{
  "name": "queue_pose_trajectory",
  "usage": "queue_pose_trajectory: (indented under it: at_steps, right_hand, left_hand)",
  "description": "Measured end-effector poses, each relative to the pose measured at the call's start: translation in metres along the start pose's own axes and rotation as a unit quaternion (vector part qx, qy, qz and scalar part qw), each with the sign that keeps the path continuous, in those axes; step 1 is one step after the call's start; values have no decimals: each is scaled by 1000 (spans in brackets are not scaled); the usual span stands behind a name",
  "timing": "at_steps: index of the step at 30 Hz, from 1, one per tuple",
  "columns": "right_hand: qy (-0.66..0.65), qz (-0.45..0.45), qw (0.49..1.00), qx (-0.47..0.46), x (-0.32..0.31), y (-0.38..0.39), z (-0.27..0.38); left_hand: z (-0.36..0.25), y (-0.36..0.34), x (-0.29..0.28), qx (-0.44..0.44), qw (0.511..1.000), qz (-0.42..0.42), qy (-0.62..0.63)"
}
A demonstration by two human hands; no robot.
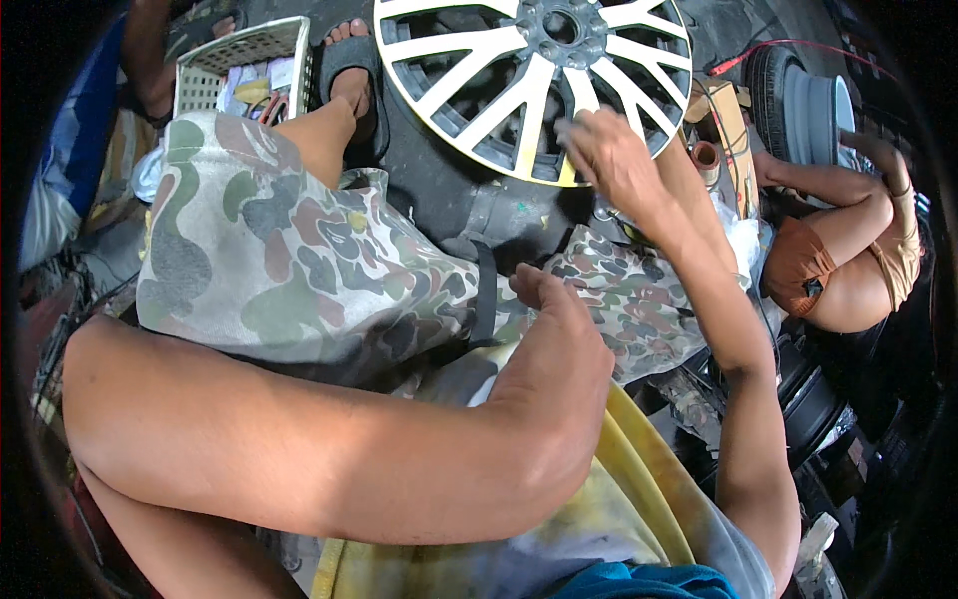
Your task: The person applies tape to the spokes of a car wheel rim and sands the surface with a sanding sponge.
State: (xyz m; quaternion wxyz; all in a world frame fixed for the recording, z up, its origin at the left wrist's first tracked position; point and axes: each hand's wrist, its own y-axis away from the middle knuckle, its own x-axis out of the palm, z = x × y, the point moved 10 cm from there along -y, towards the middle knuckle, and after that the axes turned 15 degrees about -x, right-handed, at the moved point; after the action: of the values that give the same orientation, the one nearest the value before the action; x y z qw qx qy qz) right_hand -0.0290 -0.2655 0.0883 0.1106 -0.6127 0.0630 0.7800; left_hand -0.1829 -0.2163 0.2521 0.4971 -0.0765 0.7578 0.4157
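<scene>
A car wheel rim [499, 88] with white spokes, dark gaps and yellow along its near edge lies face up in front of me. My right hand [621, 165] is over its near right edge, with curled fingers. The fingertips blur with motion, and what they may hold cannot be made out. My left hand [564, 324] is bent at the wrist above my lap, apart from the rim. Most of its fingers are hidden behind the hand, so their grip does not show. Camouflage shorts [289, 240] cover my legs beneath both arms.
A white plastic basket [241, 60] with small packets stands at the far left, beside a slippered foot [349, 90]. At the right, a person in brown shorts [798, 265] crouches near a tyre [766, 95] and a pale blue rim [813, 120]. A brown roll [705, 160] and cardboard [733, 135] stand nearby.
</scene>
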Motion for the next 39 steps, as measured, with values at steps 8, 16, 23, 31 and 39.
queue_pose_trajectory:
  at_steps: [8, 16, 23, 31, 39]
  right_hand:
    - [-189, -84, 953, 219, -35, 31, 11]
    - [-49, -81, 961, 261, 18, 50, 54]
    - [-17, -123, 943, 308, 18, 34, 60]
    - [-22, -136, 942, 307, 22, 31, 52]
    - [16, -99, 953, 287, 17, 17, 44]
  left_hand:
    - [-8, 5, -8, 25, 998, -7, -51]
    - [-12, -20, -18, 21, 998, 27, -55]
    - [-9, -13, -24, 23, 999, 9, -34]
    - [-11, -9, -22, 23, 999, 21, -27]
    - [-11, -12, -22, 21, 999, 29, -31]
